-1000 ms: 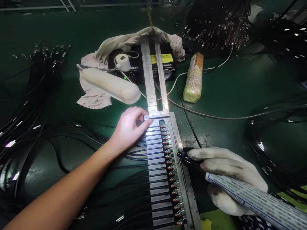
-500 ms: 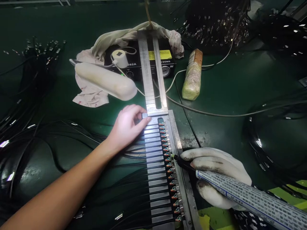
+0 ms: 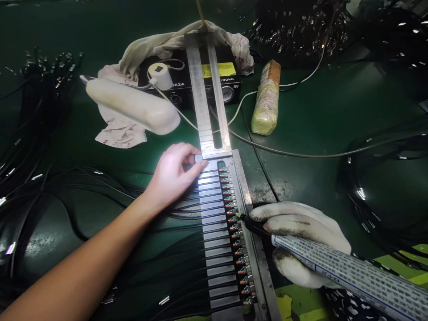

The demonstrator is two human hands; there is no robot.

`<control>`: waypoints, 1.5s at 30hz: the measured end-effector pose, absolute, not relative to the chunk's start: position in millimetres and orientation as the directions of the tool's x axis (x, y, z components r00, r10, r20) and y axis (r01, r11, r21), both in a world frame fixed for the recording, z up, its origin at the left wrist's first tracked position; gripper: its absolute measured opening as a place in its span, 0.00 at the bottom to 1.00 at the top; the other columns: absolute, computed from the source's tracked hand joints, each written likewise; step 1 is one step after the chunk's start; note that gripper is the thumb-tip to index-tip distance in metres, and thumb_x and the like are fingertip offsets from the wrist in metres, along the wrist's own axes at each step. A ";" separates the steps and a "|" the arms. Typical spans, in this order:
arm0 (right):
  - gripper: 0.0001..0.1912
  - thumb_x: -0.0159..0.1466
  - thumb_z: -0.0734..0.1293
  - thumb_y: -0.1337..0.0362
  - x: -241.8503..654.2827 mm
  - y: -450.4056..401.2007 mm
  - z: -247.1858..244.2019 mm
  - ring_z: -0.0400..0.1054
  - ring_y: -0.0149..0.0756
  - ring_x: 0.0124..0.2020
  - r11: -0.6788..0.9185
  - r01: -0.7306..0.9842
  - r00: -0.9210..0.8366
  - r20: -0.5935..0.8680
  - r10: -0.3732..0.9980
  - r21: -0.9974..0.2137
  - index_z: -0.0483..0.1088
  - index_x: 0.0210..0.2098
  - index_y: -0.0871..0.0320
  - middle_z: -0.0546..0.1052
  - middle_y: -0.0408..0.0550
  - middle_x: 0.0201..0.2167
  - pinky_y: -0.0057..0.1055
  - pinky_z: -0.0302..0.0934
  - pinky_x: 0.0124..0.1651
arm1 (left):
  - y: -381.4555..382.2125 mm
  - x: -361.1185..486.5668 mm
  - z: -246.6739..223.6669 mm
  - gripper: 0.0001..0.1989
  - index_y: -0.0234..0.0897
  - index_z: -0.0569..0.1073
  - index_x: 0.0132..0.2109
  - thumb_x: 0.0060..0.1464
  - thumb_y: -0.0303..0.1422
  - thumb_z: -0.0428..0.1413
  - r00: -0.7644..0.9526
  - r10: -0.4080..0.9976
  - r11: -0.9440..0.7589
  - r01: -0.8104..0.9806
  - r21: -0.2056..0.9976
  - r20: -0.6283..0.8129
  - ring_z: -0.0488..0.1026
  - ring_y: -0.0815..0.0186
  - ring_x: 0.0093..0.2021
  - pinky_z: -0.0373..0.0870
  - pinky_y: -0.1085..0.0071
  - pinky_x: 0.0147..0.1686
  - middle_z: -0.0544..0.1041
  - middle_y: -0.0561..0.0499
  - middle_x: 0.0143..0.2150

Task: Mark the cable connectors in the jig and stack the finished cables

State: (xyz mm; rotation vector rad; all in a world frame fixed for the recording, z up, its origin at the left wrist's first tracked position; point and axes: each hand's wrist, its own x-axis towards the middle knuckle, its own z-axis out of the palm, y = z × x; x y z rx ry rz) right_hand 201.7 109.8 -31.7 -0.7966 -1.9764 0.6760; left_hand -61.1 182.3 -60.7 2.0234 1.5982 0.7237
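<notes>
My bare left hand (image 3: 179, 174) pinches the upper left corner of a long metal jig (image 3: 245, 183), thumb on top and fingers curled round the edge. Black cables (image 3: 217, 254) lie side by side across the jig, with small metal connectors showing orange and green wires (image 3: 247, 279) along its right part. My right hand (image 3: 301, 240), in a stained white glove, is closed round a white printed glue tube (image 3: 337, 267). Its black nozzle (image 3: 252, 224) points left, and the yellow-green tip is at one connector midway down the row; whether it touches cannot be made out.
Behind the jig stands a black control box (image 3: 187, 93) with a gauge, under a whitish cloth (image 3: 133, 55). A white lamp (image 3: 133, 104) sits left of it, a plastic-wrapped block (image 3: 266, 100) right. Bundles of black cables (image 3: 36, 102) lie on both sides of the green table.
The whole view has shifted slightly, so the jig and box appear a little further left and higher. Both hands keep their grips, and the nozzle tip stays by the same connector.
</notes>
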 end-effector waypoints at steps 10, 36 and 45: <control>0.07 0.54 0.66 0.71 201.9 109.3 -30.1 0.78 0.38 0.37 0.634 0.250 -0.410 0.513 0.754 -0.732 0.72 0.34 0.61 0.81 0.53 0.35 0.31 0.75 0.38 | 181.8 -60.4 -62.0 0.11 0.36 0.73 0.39 0.56 0.40 0.58 0.167 0.978 -0.206 0.735 0.646 0.123 0.68 0.64 0.34 0.63 0.68 0.33 0.71 0.52 0.32; 0.09 0.55 0.68 0.68 199.7 111.3 -28.9 0.78 0.41 0.36 0.601 0.256 -0.384 0.491 0.782 -0.757 0.73 0.36 0.60 0.81 0.52 0.35 0.34 0.76 0.36 | 181.5 -61.6 -63.2 0.12 0.39 0.72 0.40 0.56 0.42 0.58 0.151 0.984 -0.173 0.742 0.648 0.090 0.70 0.62 0.36 0.66 0.68 0.36 0.72 0.51 0.35; 0.07 0.56 0.68 0.66 201.3 109.6 -32.4 0.78 0.41 0.37 0.584 0.250 -0.360 0.486 0.796 -0.772 0.73 0.35 0.61 0.81 0.53 0.36 0.35 0.76 0.37 | 180.9 -60.4 -60.5 0.11 0.38 0.73 0.40 0.56 0.41 0.58 0.144 0.986 -0.165 0.741 0.651 0.086 0.70 0.63 0.35 0.63 0.69 0.31 0.72 0.52 0.33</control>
